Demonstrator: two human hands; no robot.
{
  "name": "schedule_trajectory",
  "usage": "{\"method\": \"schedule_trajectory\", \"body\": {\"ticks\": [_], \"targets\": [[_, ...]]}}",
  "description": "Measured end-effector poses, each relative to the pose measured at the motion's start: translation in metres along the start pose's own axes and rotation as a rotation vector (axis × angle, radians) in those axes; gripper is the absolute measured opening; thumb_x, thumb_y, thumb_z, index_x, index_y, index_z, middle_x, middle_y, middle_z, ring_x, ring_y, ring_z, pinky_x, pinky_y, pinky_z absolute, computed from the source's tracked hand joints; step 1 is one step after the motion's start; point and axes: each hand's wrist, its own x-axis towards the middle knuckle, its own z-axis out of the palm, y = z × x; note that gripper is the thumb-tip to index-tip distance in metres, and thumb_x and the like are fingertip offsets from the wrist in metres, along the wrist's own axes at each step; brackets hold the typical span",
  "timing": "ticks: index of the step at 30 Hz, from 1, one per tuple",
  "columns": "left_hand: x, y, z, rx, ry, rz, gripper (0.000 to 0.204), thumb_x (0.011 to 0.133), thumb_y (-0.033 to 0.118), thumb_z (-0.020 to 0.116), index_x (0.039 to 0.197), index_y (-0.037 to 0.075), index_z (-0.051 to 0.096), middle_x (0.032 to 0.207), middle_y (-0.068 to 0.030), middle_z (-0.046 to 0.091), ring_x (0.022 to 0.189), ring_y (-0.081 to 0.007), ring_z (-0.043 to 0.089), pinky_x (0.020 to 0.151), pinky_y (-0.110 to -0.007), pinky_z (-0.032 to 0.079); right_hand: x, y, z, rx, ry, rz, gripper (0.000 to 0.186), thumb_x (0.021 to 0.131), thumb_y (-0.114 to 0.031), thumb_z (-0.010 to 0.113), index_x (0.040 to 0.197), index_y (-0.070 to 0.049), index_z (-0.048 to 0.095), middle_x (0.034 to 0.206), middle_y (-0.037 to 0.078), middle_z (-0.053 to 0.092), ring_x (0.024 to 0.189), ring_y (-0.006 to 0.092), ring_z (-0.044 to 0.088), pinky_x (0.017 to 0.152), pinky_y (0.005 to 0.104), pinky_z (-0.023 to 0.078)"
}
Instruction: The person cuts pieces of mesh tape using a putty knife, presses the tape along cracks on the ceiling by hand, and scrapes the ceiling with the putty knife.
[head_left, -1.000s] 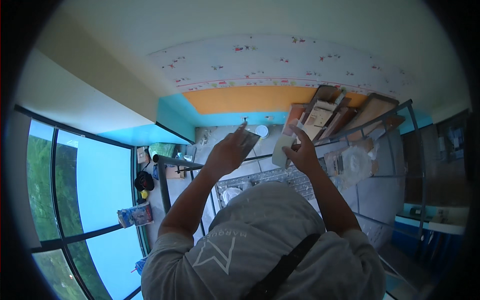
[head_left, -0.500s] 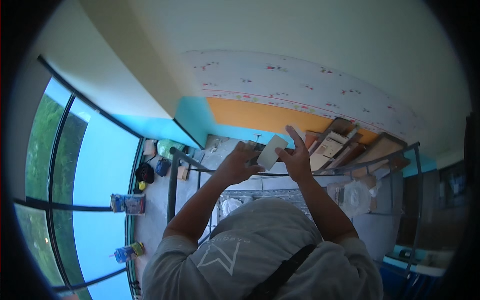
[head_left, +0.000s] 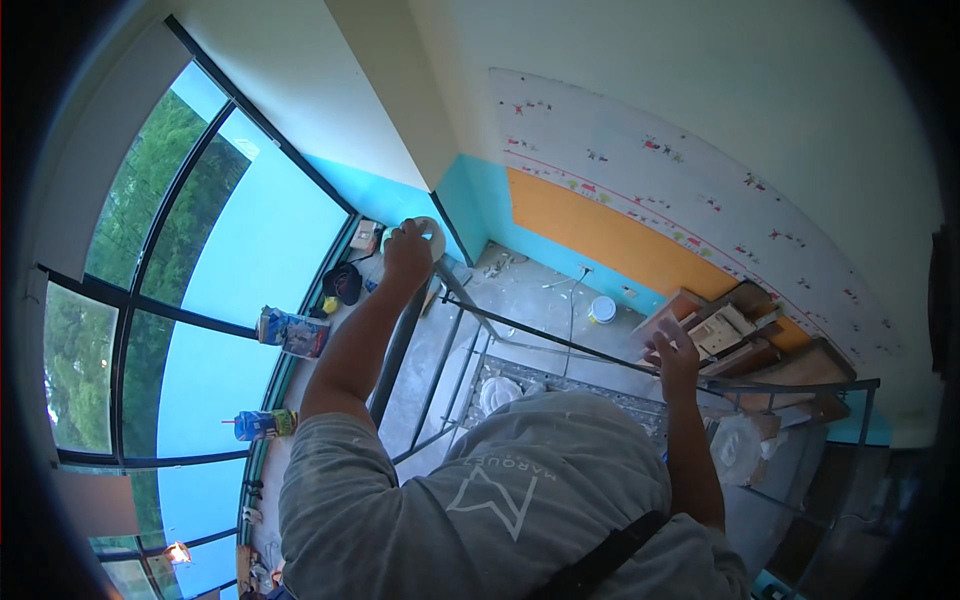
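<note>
Out to the left, my left hand is closed on a pale, round-edged thing, only partly visible behind the fingers, above the corner post of the metal frame. My right hand is raised on the right, beside the top rail and in front of the stacked boards. Its fingers are smeared by motion against those boards, so whether they hold anything is unclear. The dark metal frame surrounds me like a guard rail, with the floor well below it.
Tall windows run along the left. Below them stand a blue-and-white container and another blue container. A white tub sits near the orange wall panel. Boards and wooden pieces lean at the right.
My hands have parted: the left went out left to the frame's corner, the right stayed to the right. The pale flat piece between them is no longer visible there. The view has turned.
</note>
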Motion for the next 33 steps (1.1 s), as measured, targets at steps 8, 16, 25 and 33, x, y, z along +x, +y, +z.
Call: {"method": "schedule_trajectory", "body": {"ticks": [8,16,25,33], "targets": [[0.001,0.015,0.061,0.002,-0.094,0.062,0.019,0.082,0.017,0.063,0.091,0.003,0.07,0.105,-0.012,0.053,0.092,-0.0281,0.06,0.072,-0.042,0.052,-0.017,0.021,-0.011,-0.049,0.017,0.13,0.042,0.094,-0.018,0.065,0.126,0.009,0.056,0.114,0.016,0.064,0.089,0.0217,0.069,0.067,0.0309,0.06],[0.004,-0.014,0.056,-0.023,-0.139,0.177,0.029,0.084,0.017,0.061,0.112,0.012,0.066,0.11,-0.0135,0.054,0.097,-0.0313,0.061,0.078,-0.044,0.054,-0.019,0.039,-0.019,-0.062,0.028,0.163,0.039,0.093,-0.017,0.067,0.122,0.008,0.06,0.11,0.016,0.065,0.086,0.0214,0.069,0.067,0.0316,0.06],[-0.004,-0.021,0.017,-0.136,-0.118,0.008,0.037,0.089,0.016,0.057,0.125,0.016,0.056,0.111,-0.0148,0.054,0.094,-0.0341,0.065,0.073,-0.047,0.056,-0.021,0.053,-0.022,-0.044,0.039,0.199,0.031,0.093,-0.014,0.063,0.116,0.007,0.062,0.101,0.013,0.066,0.083,0.0196,0.069,0.067,0.0306,0.06],[-0.003,-0.013,-0.042,-0.764,0.213,-0.291,0.062,0.088,0.006,0.057,0.146,0.015,0.038,0.119,-0.0258,0.059,0.099,-0.0477,0.063,0.087,-0.054,0.051,-0.014,0.028,-0.02,-0.357,-0.153,0.119,0.02,0.091,-0.007,0.055,0.108,0.002,0.06,0.076,0.011,0.064,0.073,0.0174,0.066,0.064,0.0331,0.056]]}}
